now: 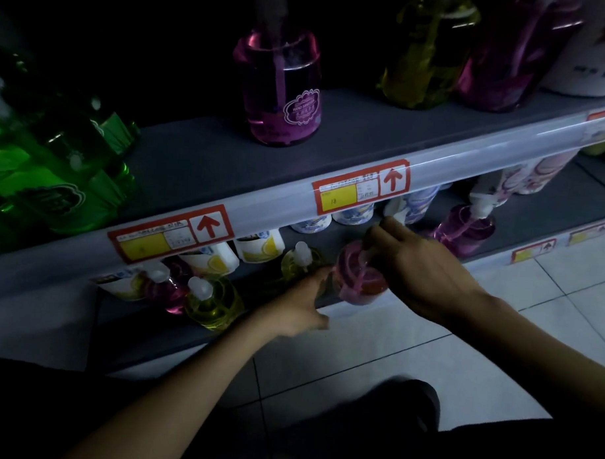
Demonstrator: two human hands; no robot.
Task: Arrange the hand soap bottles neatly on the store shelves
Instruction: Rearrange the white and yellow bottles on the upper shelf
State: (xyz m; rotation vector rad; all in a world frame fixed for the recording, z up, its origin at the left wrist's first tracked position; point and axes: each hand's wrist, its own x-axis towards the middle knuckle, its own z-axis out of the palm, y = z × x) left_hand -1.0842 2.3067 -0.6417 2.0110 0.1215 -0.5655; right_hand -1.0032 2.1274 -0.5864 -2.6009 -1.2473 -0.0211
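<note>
We are looking down at a white tiled floor point(410, 339), its dark grout lines running off to the right. Two red-framed price tags are sitting in the clear strip along the upper shelf edge: one price tag on the left point(170, 232) and another near the middle point(361, 186), each showing a yellow patch and a red arrow pointing up. The print on them is staying too blurred for us to read. More small tags point(533, 250) are showing on the lower strip at the right. A dark shape point(383, 417) is lying low in the picture over the tiles; we cannot tell what it is.
</note>
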